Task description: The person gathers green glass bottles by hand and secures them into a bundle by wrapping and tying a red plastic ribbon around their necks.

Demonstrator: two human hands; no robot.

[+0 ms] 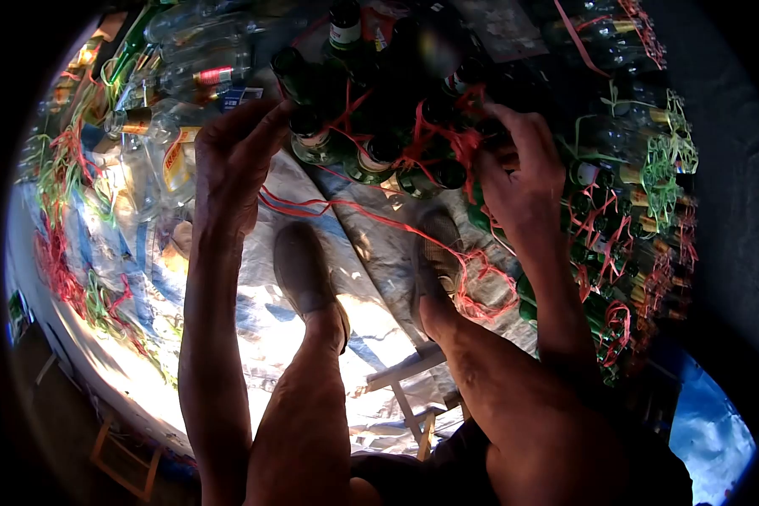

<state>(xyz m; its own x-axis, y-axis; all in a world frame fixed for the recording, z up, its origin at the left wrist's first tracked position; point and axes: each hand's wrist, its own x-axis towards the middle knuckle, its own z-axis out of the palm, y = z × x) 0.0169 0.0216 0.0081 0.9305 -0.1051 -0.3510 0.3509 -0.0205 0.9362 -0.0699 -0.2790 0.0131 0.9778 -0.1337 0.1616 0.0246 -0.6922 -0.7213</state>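
Observation:
My left hand [240, 160] is closed in a pinch beside the neck of a dark green bottle [308, 126] at the left of a cluster. What its fingertips hold is lost in shadow. On the cluster's other side, my right hand [527, 164] has its fingers curled at a bunch of red plastic string [460, 139], close to a dark bottle neck. Several green glass bottles stand upright together between my hands, wound with this string. A loose red strand [363, 207] runs from near my left wrist to a tangle by my right shoe.
Clear bottles [207, 76] lie piled at the left, with red and green string [76, 185] beside them. Tied bottles [599, 202] are stacked at the right. Below are a sheet [287, 379], my shoes [299, 266] and a small wooden frame [405, 371].

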